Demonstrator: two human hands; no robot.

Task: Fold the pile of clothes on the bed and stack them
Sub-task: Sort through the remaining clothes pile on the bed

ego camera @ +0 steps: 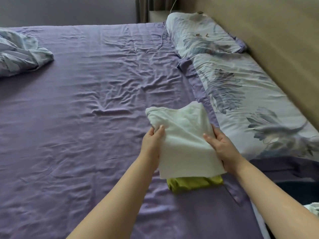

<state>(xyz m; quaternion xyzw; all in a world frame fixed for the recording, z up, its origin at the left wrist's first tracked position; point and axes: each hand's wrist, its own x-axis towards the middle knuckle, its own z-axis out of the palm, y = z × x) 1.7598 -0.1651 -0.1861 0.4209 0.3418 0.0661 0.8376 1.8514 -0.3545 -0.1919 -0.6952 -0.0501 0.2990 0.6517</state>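
Now both hands, left hand (pixel 153 137) & right hand (pixel 222 145), grip opposite sides of the folded white garment (pixel 183 142), keeping it flat & square w/ the folded green garment (pixel 193 184) on the bed (pixel 77 109), prob. to stack it on top.

Both forearms are bare up to the frame edge, no sleeves showing; the hands (pixel 188 144) seem free of rings or watch.
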